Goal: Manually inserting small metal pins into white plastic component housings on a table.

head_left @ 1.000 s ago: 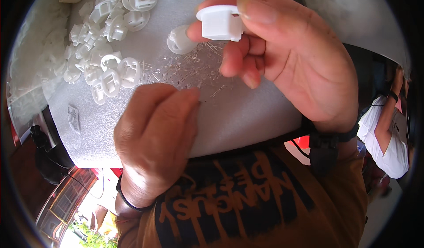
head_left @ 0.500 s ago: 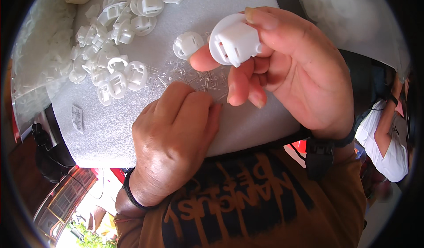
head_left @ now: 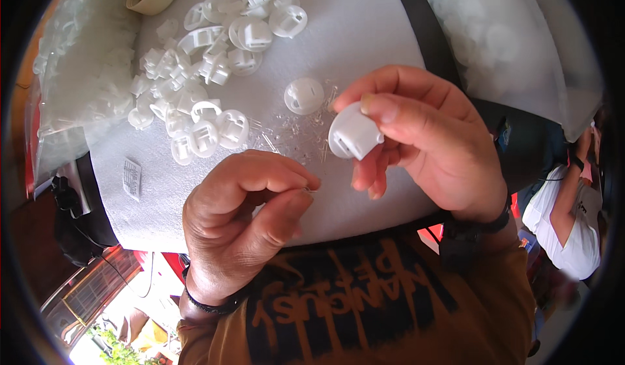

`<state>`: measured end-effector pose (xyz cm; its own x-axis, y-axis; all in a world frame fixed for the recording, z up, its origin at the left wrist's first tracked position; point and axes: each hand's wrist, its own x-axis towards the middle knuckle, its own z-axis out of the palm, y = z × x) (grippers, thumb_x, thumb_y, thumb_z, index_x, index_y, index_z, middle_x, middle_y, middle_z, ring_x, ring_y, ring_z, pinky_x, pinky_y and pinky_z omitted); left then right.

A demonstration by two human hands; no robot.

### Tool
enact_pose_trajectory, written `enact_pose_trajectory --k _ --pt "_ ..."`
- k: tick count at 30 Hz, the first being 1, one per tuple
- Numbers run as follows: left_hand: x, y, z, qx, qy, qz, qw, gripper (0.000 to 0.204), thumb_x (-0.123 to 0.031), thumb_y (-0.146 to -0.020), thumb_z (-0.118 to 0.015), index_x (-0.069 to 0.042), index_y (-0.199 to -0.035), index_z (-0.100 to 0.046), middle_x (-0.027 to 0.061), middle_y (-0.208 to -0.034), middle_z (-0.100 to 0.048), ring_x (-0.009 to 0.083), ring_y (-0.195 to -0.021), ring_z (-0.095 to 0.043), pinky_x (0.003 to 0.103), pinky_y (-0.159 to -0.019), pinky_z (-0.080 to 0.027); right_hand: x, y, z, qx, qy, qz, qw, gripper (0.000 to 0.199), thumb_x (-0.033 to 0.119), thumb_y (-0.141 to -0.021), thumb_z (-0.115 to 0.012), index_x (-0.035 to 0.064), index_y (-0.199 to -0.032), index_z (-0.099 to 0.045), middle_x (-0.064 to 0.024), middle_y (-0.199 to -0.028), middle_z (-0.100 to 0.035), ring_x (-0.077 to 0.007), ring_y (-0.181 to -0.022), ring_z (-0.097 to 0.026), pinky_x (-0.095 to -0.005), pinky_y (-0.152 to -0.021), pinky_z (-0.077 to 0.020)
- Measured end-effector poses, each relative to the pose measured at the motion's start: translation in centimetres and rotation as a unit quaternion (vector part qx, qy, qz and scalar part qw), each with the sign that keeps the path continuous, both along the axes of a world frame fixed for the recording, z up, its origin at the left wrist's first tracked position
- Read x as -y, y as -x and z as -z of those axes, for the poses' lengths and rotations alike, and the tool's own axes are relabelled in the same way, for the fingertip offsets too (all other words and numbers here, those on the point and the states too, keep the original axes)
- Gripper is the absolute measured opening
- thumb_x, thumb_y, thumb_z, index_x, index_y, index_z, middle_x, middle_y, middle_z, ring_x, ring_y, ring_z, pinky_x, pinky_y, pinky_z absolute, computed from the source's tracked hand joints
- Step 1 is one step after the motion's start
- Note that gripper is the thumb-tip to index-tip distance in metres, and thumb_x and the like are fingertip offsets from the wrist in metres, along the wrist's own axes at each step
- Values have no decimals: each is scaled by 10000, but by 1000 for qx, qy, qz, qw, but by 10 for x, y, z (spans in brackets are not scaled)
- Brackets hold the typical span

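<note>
Wht disc-backed pc (head_left: 355,135), prob. slotted

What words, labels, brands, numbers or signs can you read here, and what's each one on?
Brown shirt: large orange lettering on a dark panel; I won't copy out the wording.
Small white label on the grey mat: dark print, too small to read.
White shirt of another person: small dark marks, too small to tell whether they are lettering.
White round part in the right hand: no text to be made out.

Glaring light (head_left: 133,282) lower left, near green leaves (head_left: 117,348).
</note>
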<state>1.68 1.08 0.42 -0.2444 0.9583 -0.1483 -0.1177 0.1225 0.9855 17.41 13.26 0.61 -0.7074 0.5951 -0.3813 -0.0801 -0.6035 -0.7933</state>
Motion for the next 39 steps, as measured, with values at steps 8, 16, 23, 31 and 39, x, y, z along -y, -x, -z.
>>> enact_pose_trajectory --k 8,16,23,31,39 --pt "-13 0 4 120 -76 12 990 167 80 -810 -588 1 -954 -562 27 -850 -562 23 -646 -479 166 -590 -396 3 0 -2 4 -18 -39 999 289 157 -888 -506 -21 -1112 -550 -86 -851 -624 -170 -592 -610 -287 -542 -513" --pt "-17 -4 1 125 -67 12 990 173 97 -778 -547 14 -930 -559 77 -866 -555 77 -657 -512 191 -573 -421 3 0 -2 5 -28 -47 999 269 140 -898 -499 -32 -1097 -555 -97 -867 -624 -163 -593 -604 -288 -567 -526" --pt "-17 -6 4 83 -23 -4 996 143 33 -794 -536 15 -934 -560 100 -793 -578 72 -536 -497 183 -451 -412 3 0 -4 6 -12 -50 999 293 131 -886 -502 -36 -1122 -549 -92 -842 -626 -165 -597 -602 -292 -591 -525" --pt "-17 -5 3 78 -36 -9 996 122 -55 -828 -547 21 -920 -572 88 -760 -580 70 -502 -479 184 -437 -396 2 -2 -4 -7 -13 -70 997 365 90 -864 -468 -47 -1202 -482 -173 -1079 -594 -188 -702 -626 -307 -654 -525" --pt "-15 0 6 -47 -69 -13 996 190 -155 -853 -571 29 -898 -588 90 -743 -575 64 -478 -460 182 -416 -369 3 -3 1 -62 -49 -60 995 391 83 -857 -470 -44 -1226 -455 -220 -1162 -542 -196 -733 -622 -297 -671 -524"
